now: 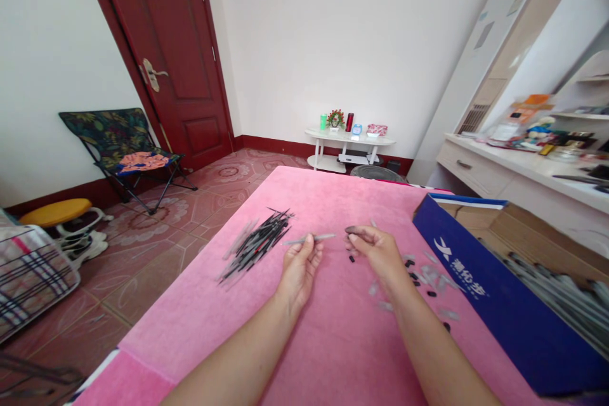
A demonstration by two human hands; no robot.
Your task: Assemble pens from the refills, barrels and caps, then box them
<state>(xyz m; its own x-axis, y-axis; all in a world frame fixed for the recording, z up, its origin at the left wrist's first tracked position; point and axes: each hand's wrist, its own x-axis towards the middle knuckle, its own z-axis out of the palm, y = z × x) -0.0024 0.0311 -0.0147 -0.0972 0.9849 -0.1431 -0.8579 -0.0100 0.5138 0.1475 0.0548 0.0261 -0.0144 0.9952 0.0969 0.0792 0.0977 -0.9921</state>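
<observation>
My left hand (301, 264) pinches a slim, translucent grey pen barrel (326, 236) between thumb and fingers, lying nearly level over the pink cloth. Just to its right, my right hand (375, 250) is closed in a pinch. Something dark shows at its fingertips, too blurred to name. A heap of thin black pen refills (259, 244) lies left of my left hand, with a bit of red among them. Small black plugs (413, 280) and clear pen caps (432, 278) are scattered beside and partly behind my right forearm. One black plug (352, 259) sits under my right hand.
A blue cardboard box (480, 285) holding many grey pens (566, 288) stands at the table's right edge. The pink cloth (228, 336) covers the table. Beyond are a folding chair (109, 133), a low white table (349, 138) and a cluttered white dresser (499, 171).
</observation>
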